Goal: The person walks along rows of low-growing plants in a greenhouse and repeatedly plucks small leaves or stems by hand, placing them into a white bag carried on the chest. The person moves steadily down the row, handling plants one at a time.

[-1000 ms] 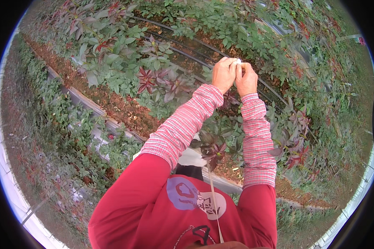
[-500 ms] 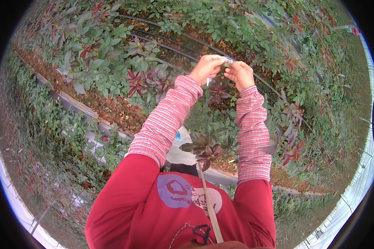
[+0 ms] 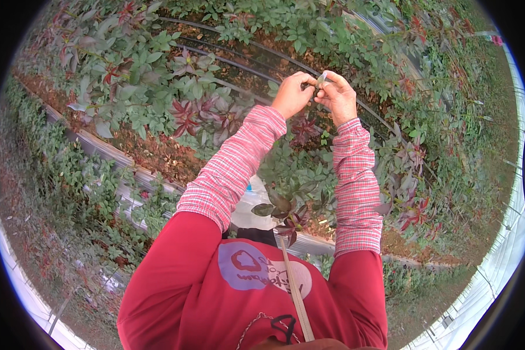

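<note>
Your right hand [image 3: 339, 100] pinched a small pale piece [image 3: 322, 78] just beyond your left hand [image 3: 293, 95], whose fingers' hold I couldn't tell.

Pale piece [image 3: 321, 79] between left hand [image 3: 292, 96] and right hand [image 3: 339, 100] too small to identify, black hoses [image 3: 245, 66] partly hidden under leaves [image 3: 199, 88], red shirt [image 3: 163, 283] cut off below, outermost plants [image 3: 32, 216] blurred

From my station I see a bright red top [image 3: 163, 283], printed with a rounded violet patch [image 3: 227, 273] and a pale patch [image 3: 301, 279], both bearing dark markings; red-and-white checked oversleeves [image 3: 232, 166], wrinkled along their length and gathered at the ends; a flat beige strap [image 3: 296, 291] running up the middle; and a thin chain [image 3: 261, 315] close to a black loop [image 3: 290, 330]
</note>
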### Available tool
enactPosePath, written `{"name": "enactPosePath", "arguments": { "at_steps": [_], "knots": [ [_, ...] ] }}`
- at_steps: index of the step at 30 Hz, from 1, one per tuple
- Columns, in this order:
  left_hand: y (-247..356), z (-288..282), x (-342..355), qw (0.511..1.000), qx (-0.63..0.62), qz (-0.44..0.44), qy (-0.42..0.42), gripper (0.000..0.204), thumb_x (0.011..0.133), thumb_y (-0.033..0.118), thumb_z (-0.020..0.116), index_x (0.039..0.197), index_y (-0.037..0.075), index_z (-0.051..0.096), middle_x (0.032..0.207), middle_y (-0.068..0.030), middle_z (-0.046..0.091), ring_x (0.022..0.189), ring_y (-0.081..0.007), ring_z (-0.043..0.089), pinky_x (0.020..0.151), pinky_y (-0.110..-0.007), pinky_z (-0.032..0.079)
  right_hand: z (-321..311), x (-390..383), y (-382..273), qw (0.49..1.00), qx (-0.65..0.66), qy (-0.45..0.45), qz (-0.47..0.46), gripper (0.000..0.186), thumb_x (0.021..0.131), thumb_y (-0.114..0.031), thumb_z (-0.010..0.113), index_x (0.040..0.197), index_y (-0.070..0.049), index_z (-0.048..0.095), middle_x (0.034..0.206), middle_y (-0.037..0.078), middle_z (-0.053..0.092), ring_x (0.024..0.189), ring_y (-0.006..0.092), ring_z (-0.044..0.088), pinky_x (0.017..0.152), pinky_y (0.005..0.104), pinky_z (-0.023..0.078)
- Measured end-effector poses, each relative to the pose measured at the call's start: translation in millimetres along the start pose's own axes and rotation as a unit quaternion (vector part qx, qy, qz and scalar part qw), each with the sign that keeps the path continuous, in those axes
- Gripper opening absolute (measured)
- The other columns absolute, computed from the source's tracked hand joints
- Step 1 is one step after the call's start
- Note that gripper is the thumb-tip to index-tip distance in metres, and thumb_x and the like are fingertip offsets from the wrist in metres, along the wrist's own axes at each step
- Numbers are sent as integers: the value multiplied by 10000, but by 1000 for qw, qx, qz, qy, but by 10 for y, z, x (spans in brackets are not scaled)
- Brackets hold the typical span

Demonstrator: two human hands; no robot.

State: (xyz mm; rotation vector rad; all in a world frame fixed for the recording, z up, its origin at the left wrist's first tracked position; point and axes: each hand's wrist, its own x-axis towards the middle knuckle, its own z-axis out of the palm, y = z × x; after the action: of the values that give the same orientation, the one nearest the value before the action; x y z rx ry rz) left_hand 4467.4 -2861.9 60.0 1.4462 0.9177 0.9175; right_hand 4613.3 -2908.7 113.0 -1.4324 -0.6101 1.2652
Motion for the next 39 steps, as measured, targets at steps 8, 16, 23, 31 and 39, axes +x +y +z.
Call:
{"name": "enactPosePath", "arguments": {
  "at_steps": [8,16,23,31,39],
  "knots": [
    [-74,70,11,1000,25,7,12,142,861,92,700,936,-27,681,867,-144,668,724,-260,660,675,-393,519,-102,86,168,979,-195,9,-67,165,957,-35,648,1095,43,692,874,49,701,660,94,632,652,283,599],
    [-47,78,41,999,43,-11,-29,151,895,98,696,978,-28,683,890,-108,706,731,-179,650,672,-351,527,-205,63,177,986,-156,8,-60,240,954,-83,677,1151,54,694,904,55,721,713,100,658,668,270,573],
    [-146,123,34,995,7,-68,-65,143,908,59,692,1011,-30,645,934,-85,699,800,-156,667,712,-345,550,-207,62,165,912,-383,59,-134,170,917,-80,694,1051,20,723,902,122,725,735,193,693,677,352,557],
    [-106,170,48,997,-6,-56,-59,188,905,30,680,1068,-15,598,1021,-86,682,969,-185,673,804,-332,543,-240,76,104,822,-524,30,-220,122,884,-90,693,966,-7,727,928,167,692,803,332,694,733,391,548],
    [-121,197,65,998,26,-34,-52,183,898,22,657,1065,-26,600,1003,-118,689,921,-191,683,747,-333,548,-253,149,21,916,-382,47,-115,179,901,-124,723,987,33,735,809,77,720,714,147,650,692,328,536]
  ]
}}
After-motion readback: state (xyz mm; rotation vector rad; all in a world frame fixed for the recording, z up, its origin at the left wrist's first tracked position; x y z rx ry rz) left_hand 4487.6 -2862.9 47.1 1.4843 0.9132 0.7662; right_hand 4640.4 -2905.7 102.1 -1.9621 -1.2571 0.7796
